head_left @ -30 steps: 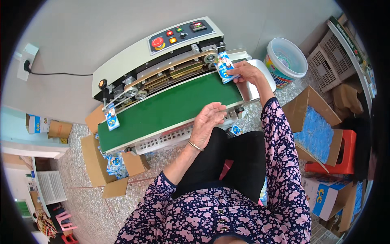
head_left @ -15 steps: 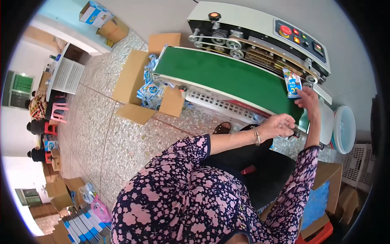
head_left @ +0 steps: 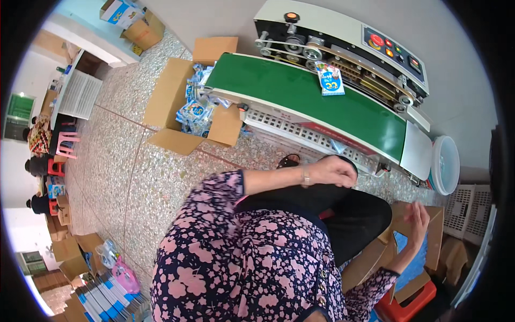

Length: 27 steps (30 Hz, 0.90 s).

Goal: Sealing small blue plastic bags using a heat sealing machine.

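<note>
A small blue-and-white packet [head_left: 329,80] lies on the green belt [head_left: 268,80] of a sealing machine, its upper edge in the machine's side rail. Neither hand touches it. My left hand [head_left: 333,172] hangs over my dark trousers, just in front of the machine; its fingers are curled in and nothing shows in them. Low on the right, my right hand [head_left: 417,221] is above the edge of a cardboard box [head_left: 435,225] lined with blue plastic. Its fingers are loosely stretched and slightly blurred, and I see nothing held.
An open carton [head_left: 169,102] full of similar packets stands at the belt's left end. A control panel [head_left: 391,47] with a red button is on the machine. White tubs [head_left: 446,166] and a plastic crate [head_left: 472,212] stand right; a red stool [head_left: 410,306] supports the lined box.
My right hand has let go of the packet and moved down to the lined box. The packet has travelled left along the belt. My left hand has drawn back left.
</note>
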Each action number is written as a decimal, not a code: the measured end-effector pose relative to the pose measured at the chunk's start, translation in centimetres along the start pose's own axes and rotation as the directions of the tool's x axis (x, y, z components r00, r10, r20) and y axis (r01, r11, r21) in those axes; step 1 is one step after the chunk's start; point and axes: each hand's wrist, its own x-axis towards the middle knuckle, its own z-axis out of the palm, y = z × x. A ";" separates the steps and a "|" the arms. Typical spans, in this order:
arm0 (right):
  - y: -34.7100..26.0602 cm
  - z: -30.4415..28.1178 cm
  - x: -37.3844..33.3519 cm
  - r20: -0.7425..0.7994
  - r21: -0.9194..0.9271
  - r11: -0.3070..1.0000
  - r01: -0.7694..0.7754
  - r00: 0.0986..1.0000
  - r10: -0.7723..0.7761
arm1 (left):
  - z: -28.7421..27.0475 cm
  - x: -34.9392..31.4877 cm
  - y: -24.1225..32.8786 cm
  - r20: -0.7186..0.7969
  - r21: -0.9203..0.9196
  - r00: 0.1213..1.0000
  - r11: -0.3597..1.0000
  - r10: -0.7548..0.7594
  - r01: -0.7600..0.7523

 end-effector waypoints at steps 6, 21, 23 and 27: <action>1.8 0.7 -4.1 -0.083 0.059 0.992 -0.110 0.990 0.115 | -11.7 -17.0 0.9 -0.317 0.249 0.929 0.929 -0.190 0.275; 3.7 0.6 -3.3 -0.061 0.120 0.928 -0.353 0.930 0.361 | -33.8 -16.9 -8.4 -0.618 0.784 0.741 0.143 0.262 0.604; 4.2 1.3 -3.1 -0.088 0.099 0.911 -0.401 0.908 0.409 | -36.6 -19.6 -13.3 -0.694 0.708 0.532 0.593 0.486 0.383; 8.6 -2.5 -4.5 -0.067 0.145 0.838 -0.527 0.839 0.539 | -38.3 -18.4 -13.8 -0.716 0.695 0.517 0.411 0.470 0.590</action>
